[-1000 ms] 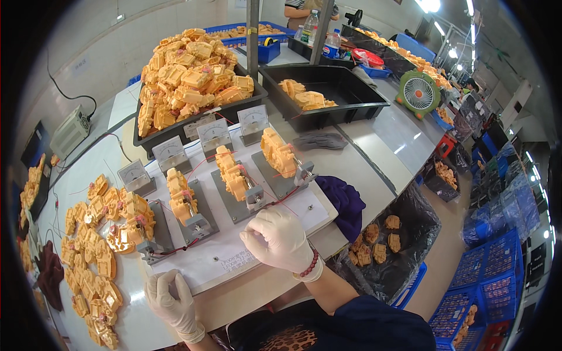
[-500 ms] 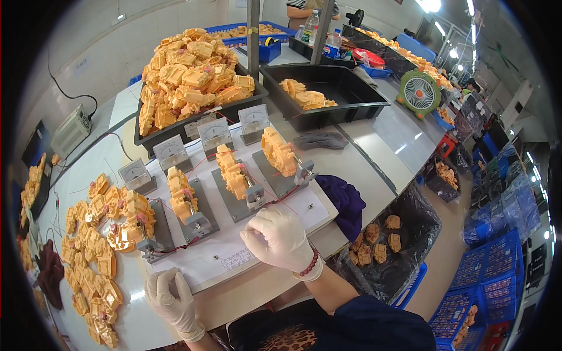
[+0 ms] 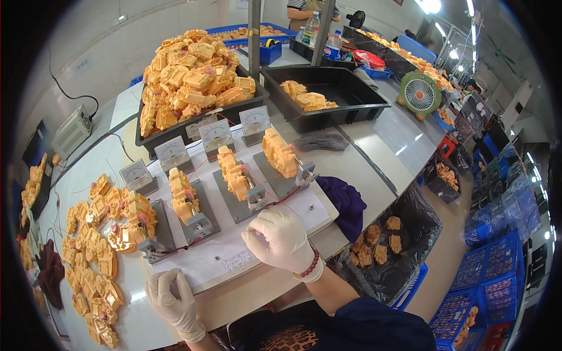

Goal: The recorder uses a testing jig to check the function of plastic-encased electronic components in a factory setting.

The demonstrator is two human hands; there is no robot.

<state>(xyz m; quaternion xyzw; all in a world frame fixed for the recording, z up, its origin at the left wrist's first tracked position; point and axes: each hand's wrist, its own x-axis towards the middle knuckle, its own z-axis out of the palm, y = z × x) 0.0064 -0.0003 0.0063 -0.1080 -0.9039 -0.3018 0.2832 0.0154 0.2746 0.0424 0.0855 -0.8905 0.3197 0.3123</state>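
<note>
Along the left edge of the tabletop [image 3: 374,146], loose orange plastic parts [image 3: 88,245] lie spread in a wide patch, with a small grey box [image 3: 71,131] and its black cable behind them near the far left corner. Just right of that patch, at the near edge, the left hand [image 3: 173,303] in a thin white glove rests flat with its fingers spread and open, holding nothing, its fingertips at the near left corner of a white board [image 3: 234,257].

On this board stand four grey metal fixtures [image 3: 199,219] in a row, each carrying an orange part [image 3: 181,190] clamped upright, with thin red wires running between them. Behind each fixture, along the board's far edge, stands a small square dial meter [image 3: 171,155].

The right hand [image 3: 280,238], gloved as well and wearing a bead bracelet at the wrist, lies on the near right part of the board, just in front of the third fixture. Its fingers are curled loosely downward; whether they grip anything I cannot tell.

Beyond the meters a black tray [image 3: 146,143] is heaped with orange parts. To its right a second black tray [image 3: 351,96] holds only a few. A dark purple cloth [image 3: 346,202] hangs over the right edge of the tabletop, and a black bag [image 3: 404,257] with a few parts sits below it.
</note>
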